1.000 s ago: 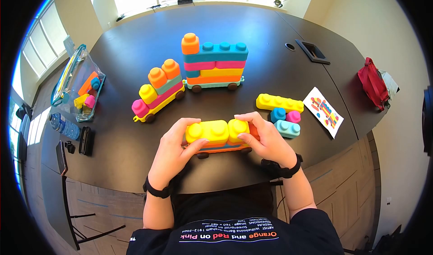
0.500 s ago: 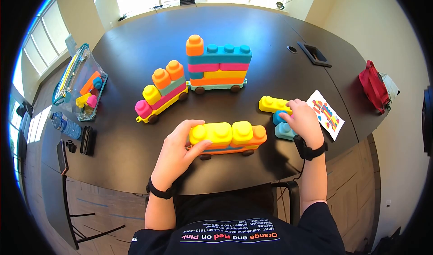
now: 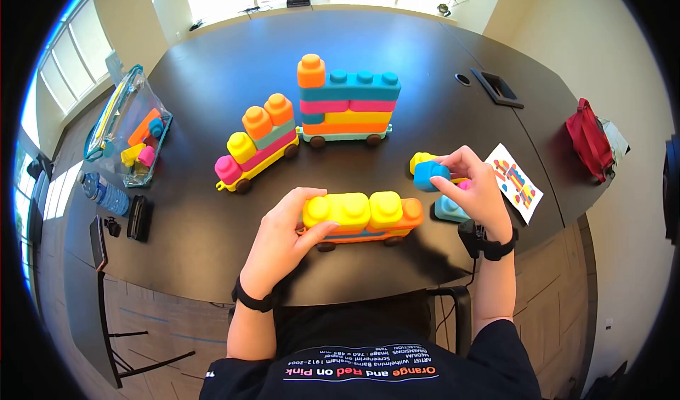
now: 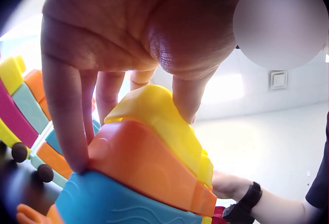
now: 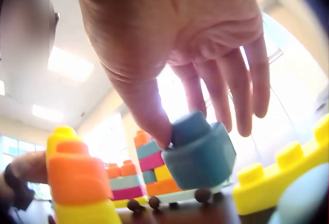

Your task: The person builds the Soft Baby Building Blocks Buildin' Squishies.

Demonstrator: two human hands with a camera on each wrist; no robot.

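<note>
Near the table's front edge stands a wheeled block wagon (image 3: 358,233) with orange and blue layers and yellow blocks (image 3: 343,209) on top. My left hand (image 3: 280,237) grips its left end, thumb on the near side and fingers over the far side; in the left wrist view they straddle the yellow block (image 4: 154,111) and orange block (image 4: 146,157). To the right, my right hand (image 3: 478,191) pinches a small blue block (image 3: 428,177) between thumb and fingers, stud up, off the table in the right wrist view (image 5: 200,157). It partly hides a long yellow block (image 3: 419,161).
Beside the right hand lie a light blue block (image 3: 448,209), a mostly hidden pink block (image 3: 464,185) and a picture card (image 3: 520,184). Behind stand a stepped wagon (image 3: 258,152) and a taller one (image 3: 347,117). At left are a clear bag (image 3: 117,145), bottle (image 3: 105,193) and black case (image 3: 139,218).
My right hand has left the wagon, reached right to the loose blocks and lifted the small blue one. The left hand has kept its grip on the wagon.
</note>
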